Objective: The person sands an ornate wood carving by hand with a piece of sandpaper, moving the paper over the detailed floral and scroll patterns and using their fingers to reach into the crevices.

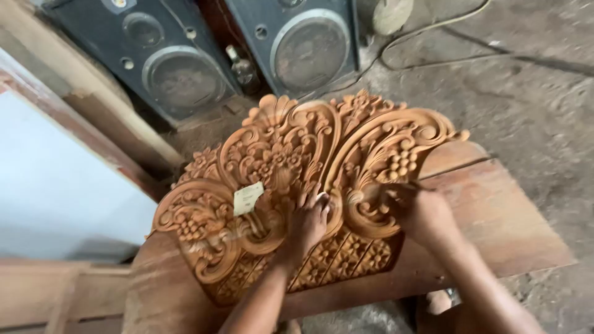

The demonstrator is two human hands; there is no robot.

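— Two big black speakers stood behind the brown wooden counter. Where was the orange-brown carved flower panel?

— Flat on it. Left hand pressed it, fingers spread; right hand pinched a thin tool.

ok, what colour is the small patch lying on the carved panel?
Pale cream, a small square patch against the orange-brown carved panel; the head view shows it.

Soft, dim daylight, perhaps from the right; slight motion blur
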